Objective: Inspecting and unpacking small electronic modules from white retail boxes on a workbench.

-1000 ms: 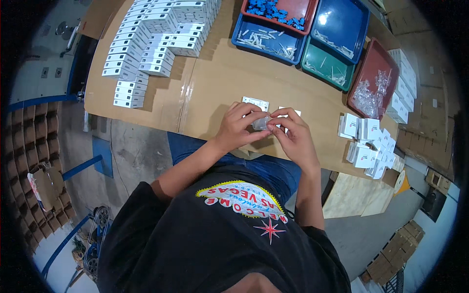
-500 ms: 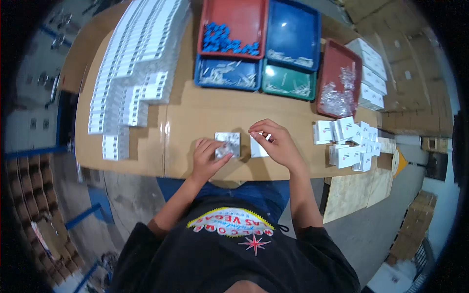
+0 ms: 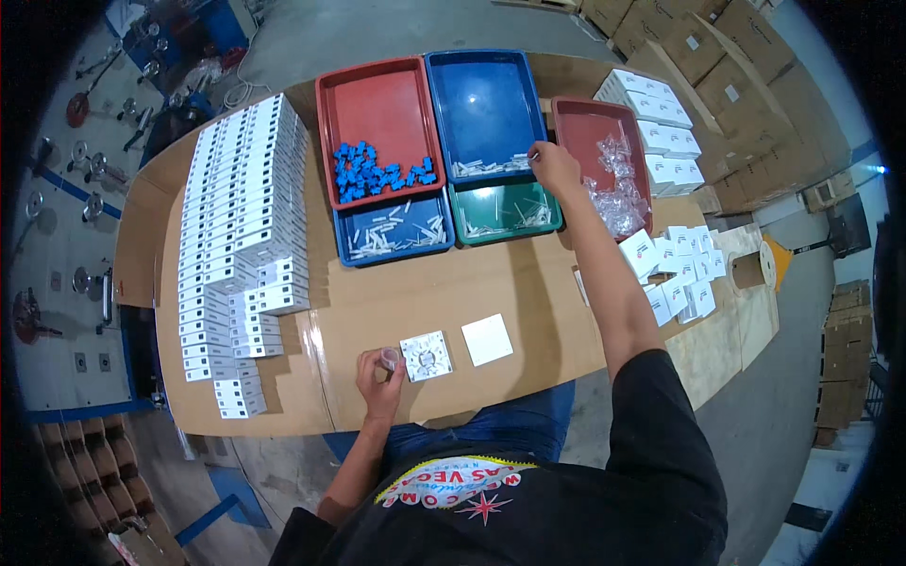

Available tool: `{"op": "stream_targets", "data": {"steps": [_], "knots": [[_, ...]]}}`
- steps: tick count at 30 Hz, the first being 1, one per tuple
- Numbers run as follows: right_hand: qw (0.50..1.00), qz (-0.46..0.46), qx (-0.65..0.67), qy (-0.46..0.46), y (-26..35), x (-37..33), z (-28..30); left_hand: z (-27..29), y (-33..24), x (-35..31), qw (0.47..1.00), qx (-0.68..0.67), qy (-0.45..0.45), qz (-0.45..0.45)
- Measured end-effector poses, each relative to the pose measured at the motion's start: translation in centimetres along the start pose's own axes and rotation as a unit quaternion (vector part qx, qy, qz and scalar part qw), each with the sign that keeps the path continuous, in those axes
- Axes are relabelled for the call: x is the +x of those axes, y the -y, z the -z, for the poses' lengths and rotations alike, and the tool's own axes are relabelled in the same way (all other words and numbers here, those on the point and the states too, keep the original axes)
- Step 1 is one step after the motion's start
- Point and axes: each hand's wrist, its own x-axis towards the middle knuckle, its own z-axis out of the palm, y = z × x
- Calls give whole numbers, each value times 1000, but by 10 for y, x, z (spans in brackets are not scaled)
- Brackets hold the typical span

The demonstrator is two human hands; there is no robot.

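Observation:
My left hand (image 3: 379, 391) is closed round a small, clear, rounded plastic piece (image 3: 388, 357), near the front edge of the table. Right beside it lies a white square unit (image 3: 427, 357) with a grey ring-shaped pattern on its face. A plain white square piece (image 3: 487, 340) lies flat a little to its right. My right arm reaches far forward. My right hand (image 3: 557, 170) is at the near right corner of the far blue tray (image 3: 486, 104), its fingertips pinched together. What they pinch is too small to make out. Small white strips (image 3: 491, 167) lie along that tray's near edge.
A red tray (image 3: 377, 104) holds blue parts (image 3: 368, 174). A nearer blue tray (image 3: 344, 231) and a green tray (image 3: 505, 222) hold white strips. Clear plastic pieces (image 3: 618, 203) fill another red tray (image 3: 590, 118). White boxes stand in a tall stack (image 3: 241, 208) and a loose pile (image 3: 675, 269).
My right hand has gone from above the white square to the far blue tray. My left hand has moved off the patterned square with the clear piece. The view has shifted, showing more of the table's far side.

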Motion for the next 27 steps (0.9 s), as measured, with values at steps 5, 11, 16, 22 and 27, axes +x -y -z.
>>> {"op": "stream_targets", "data": {"steps": [5,11,16,22,27], "knots": [[995,48,14,89,0,27,-20,-1,3,3,1000,-7,-11,-13],[995,46,-1,93,-6,35,-37,-3,4,4,1000,-11,1,-4],[997,39,55,28,2,22,-31,1,0,0,1000,4,-2,-5],[955,26,295,-8,2,6,-15,2,4,-8,999,13,8,28],[945,61,319,27,17,-59,-13,-1,6,-3,999,17,-28,30]]}}
